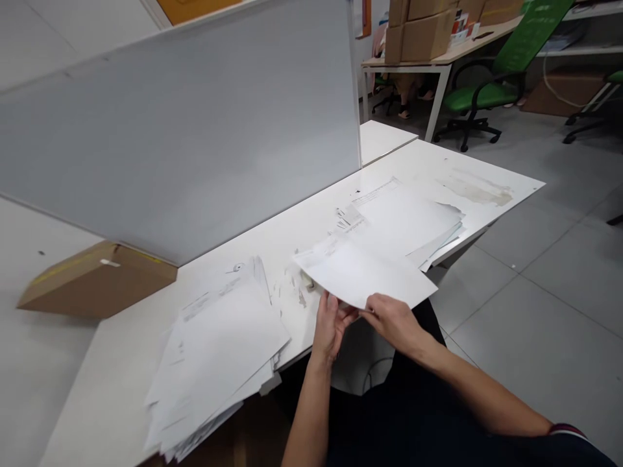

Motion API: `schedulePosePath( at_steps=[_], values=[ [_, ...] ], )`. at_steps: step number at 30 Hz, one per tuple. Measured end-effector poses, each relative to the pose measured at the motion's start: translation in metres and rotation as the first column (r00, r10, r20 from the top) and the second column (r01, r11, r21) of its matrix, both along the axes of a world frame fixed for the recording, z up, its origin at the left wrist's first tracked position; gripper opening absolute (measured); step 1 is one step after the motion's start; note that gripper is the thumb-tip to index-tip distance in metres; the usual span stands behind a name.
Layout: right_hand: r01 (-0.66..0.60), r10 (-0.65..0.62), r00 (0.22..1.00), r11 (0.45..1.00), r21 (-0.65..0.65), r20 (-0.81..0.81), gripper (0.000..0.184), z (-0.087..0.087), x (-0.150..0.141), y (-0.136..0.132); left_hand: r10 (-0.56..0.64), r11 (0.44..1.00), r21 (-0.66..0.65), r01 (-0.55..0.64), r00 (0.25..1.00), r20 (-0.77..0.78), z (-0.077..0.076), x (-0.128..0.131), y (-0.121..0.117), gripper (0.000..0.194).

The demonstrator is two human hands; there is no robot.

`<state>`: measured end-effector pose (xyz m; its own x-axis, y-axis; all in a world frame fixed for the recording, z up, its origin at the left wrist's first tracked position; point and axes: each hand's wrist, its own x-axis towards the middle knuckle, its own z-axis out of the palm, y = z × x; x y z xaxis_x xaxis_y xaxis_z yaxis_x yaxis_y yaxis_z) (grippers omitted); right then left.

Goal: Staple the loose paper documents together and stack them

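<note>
A white sheet of paper, slightly bowed, is held above the front edge of the table. My right hand pinches its near edge between thumb and curled fingers. At the same edge, further left, is my left hand, thumb upward and fingers curled partly under the paper. To the left lies a thick, uneven stack of papers, some overhanging the table edge. Beyond the held sheet, a second, thinner pile of papers rests on the table, partly covered by that sheet.
The white table has scuffs and peeled patches. A grey-white partition panel stands along its back edge. A cardboard box is at the left. Behind are a green chair, stacked boxes and a person's foot.
</note>
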<state>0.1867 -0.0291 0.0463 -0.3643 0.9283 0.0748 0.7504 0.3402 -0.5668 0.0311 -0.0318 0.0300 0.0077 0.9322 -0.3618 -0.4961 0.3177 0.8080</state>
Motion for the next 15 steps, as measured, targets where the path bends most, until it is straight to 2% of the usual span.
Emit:
schedulePosePath(
  at_steps=[3,5,6,8,10,11,12,13,15],
  values=[
    [-0.174,0.17,0.984,0.978,-0.116,-0.048,0.019,0.001,-0.006,-0.013,0.111,0.994,-0.002,-0.111,0.992,-0.066,-0.005,0.003,0.0,0.064],
    [-0.222,0.195,0.968,0.96,-0.172,-0.16,0.023,0.004,0.004,-0.008,0.166,0.985,-0.019,-0.17,0.979,-0.119,-0.01,0.002,-0.002,0.063],
    [-0.167,0.134,0.973,0.971,-0.173,-0.19,0.025,0.005,0.012,-0.002,0.178,0.982,-0.033,-0.183,0.975,-0.134,-0.012,0.0,-0.004,0.063],
    [0.112,-0.127,0.984,0.987,-0.118,-0.127,0.029,0.003,0.036,0.013,0.176,0.98,-0.069,-0.188,0.973,-0.147,-0.014,-0.006,-0.009,0.062],
    [0.406,-0.404,0.914,0.912,-0.06,0.036,0.029,-0.004,0.062,0.026,0.16,0.979,-0.099,-0.177,0.975,-0.155,-0.014,-0.015,-0.016,0.062],
    [0.48,-0.472,0.876,0.874,-0.079,0.103,0.03,-0.009,0.073,0.03,0.147,0.98,-0.111,-0.166,0.976,-0.16,-0.013,-0.02,-0.021,0.062],
    [0.501,-0.484,0.864,0.854,-0.141,0.138,0.032,-0.015,0.082,0.032,0.133,0.981,-0.121,-0.154,0.977,-0.165,-0.013,-0.025,-0.025,0.061],
    [0.471,-0.454,0.882,0.848,-0.244,0.124,0.035,-0.021,0.089,0.032,0.121,0.981,-0.13,-0.145,0.978,-0.171,-0.012,-0.03,-0.03,0.061],
    [0.291,-0.359,0.932,0.831,-0.474,-0.056,0.041,-0.031,0.093,0.028,0.096,0.981,-0.149,-0.125,0.978,-0.186,-0.012,-0.039,-0.038,0.059]
  ],
)
